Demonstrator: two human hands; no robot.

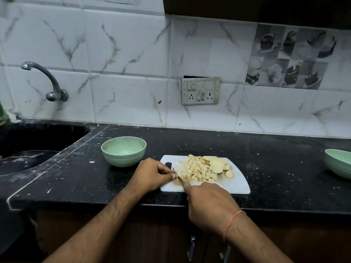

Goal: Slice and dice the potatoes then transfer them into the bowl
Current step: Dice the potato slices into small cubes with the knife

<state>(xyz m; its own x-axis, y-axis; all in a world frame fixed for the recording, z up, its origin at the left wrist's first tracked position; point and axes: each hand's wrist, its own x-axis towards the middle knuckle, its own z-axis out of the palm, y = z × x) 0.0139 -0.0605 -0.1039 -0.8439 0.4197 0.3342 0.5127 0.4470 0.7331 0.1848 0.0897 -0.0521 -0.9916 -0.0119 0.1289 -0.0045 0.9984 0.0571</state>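
Potato dicing on white board [235, 184]

Right hand [210, 204] grips knife [178, 175]; left hand [153, 174] pinches a potato piece at board's left edge.

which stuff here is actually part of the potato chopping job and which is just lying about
Part of the job:
- diced potato and potato slices on the cutting board
- knife, gripped by the right hand
- left hand, pinching a piece at the blade
- green bowl left of the board, holding no potato yet

Just lying about:
- second green bowl at far right
- tap
- sink
- switch panel
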